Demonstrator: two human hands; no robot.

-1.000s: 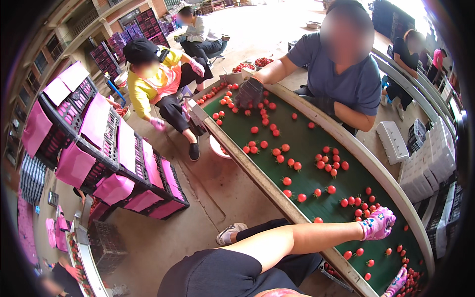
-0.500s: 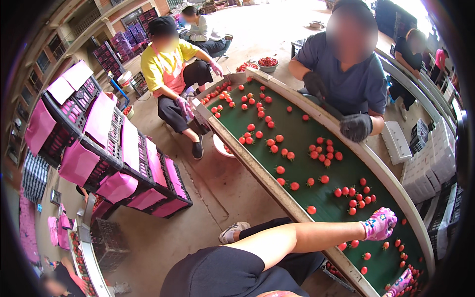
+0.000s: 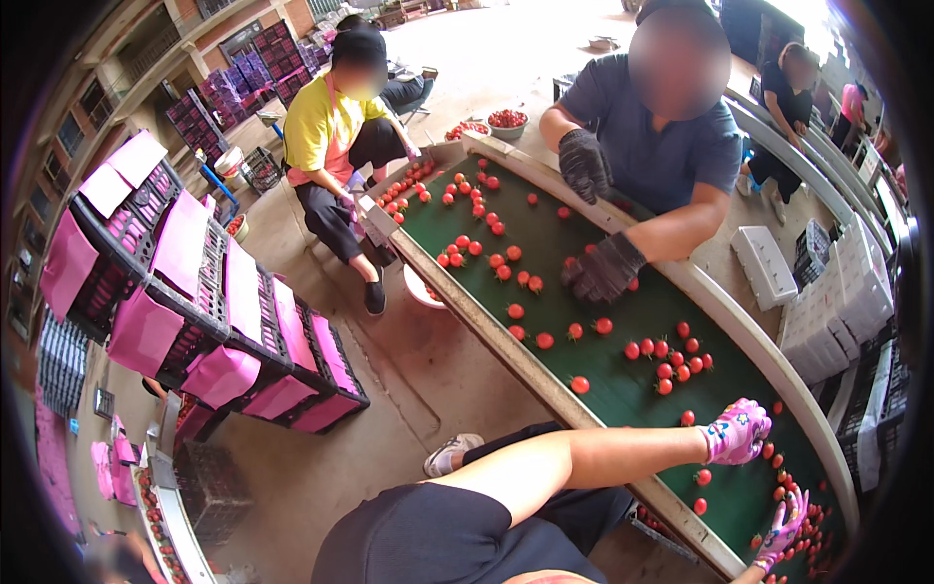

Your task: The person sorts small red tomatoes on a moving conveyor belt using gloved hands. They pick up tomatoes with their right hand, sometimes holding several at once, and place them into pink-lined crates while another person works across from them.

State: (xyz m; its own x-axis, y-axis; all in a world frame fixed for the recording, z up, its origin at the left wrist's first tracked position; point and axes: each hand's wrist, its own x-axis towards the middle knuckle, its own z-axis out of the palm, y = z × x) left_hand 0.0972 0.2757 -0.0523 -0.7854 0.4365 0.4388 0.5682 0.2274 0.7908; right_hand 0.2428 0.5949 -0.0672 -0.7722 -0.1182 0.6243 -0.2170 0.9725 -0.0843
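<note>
Tomatoes (image 3: 664, 371) lie on belt (image 3: 628, 397), probably kept by raised edges (image 3: 739, 321); left hand (image 3: 737, 432) is curled (its content, I cannot tell), right hand (image 3: 782, 529) looks spread.

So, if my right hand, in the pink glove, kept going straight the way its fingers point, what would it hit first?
Most likely the small red tomatoes just beyond the fingertips of your right hand, though depth is unclear and it might pass above them.
</note>
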